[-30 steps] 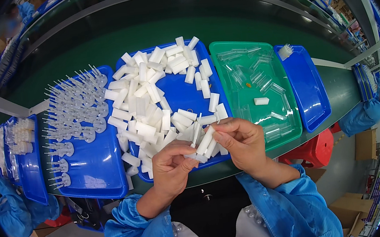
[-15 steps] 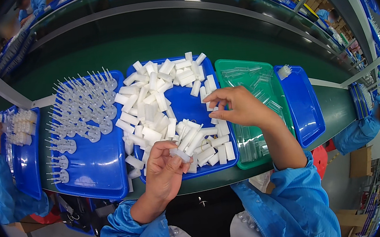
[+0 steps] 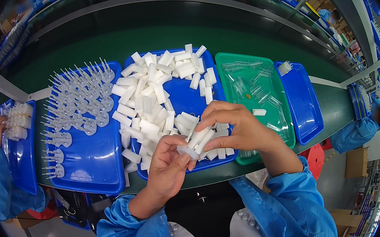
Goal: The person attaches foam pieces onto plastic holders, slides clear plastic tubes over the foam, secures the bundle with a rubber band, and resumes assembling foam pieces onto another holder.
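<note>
My left hand (image 3: pixel 166 169) grips a translucent round base (image 3: pixel 187 153) in front of the middle blue tray (image 3: pixel 185 98). Several white foam-like cylinders (image 3: pixel 203 139) stand up from that base, close together, beside a thin pale prong. From the right, my right hand (image 3: pixel 239 125) closes its thumb and fingers on a white cylinder at the top of this cluster; its fingers partly hide the piece. Loose white cylinders (image 3: pixel 144 98) are heaped in the middle tray, mostly on its left side and under my hands.
Pronged translucent bases (image 3: pixel 77 100) fill the back of the left blue tray (image 3: pixel 94 151). Clear tubes (image 3: pixel 240 85) and one white cylinder (image 3: pixel 259 111) lie in the green tray (image 3: pixel 280 83). A far-right blue tray (image 3: pixel 305 111) bears a small assembly (image 3: pixel 284 68). A co-worker's hand (image 3: pixel 0 129) works at far left.
My right hand has moved from the middle tray's right edge down and left to the held cluster. My left hand has shifted slightly right. One white cylinder now shows in the green tray.
</note>
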### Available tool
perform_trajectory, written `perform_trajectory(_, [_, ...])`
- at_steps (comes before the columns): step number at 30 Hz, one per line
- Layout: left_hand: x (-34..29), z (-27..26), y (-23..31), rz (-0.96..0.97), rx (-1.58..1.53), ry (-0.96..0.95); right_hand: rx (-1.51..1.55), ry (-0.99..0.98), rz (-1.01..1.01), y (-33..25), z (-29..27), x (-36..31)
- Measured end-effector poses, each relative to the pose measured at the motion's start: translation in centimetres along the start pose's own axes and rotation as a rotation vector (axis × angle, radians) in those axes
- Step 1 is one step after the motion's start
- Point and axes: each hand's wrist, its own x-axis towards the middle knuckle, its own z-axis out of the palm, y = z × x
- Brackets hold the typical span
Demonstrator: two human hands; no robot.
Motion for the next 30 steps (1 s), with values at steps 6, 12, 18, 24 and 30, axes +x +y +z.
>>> perform_trajectory(6, [0.0,0.4,-0.2,-0.012,0.014,-0.028,-0.06,-0.06,-0.039,-0.3,0.0,-0.5])
perform_trajectory(12, [-0.4,-0.1,-0.1,0.036,0.142,-0.018,0.132,0.079,0.01,0.5,0.1,-0.5])
perform_trajectory(18, [-0.7,0.0,0.4,0.177,0.427,-0.043,-0.505,0.208,0.487,4.5,-2.6,1.8])
perform_trajectory(24, [-0.7,0.3,0.3,0.289,0.649,-0.059,-0.894,0.04,0.409,6.9,0.2,3.3])
perform_trajectory(30, [-0.6,0.2,0.5,0.318,0.751,-0.033,-0.975,-0.033,0.22,7.4,2.5,3.5])
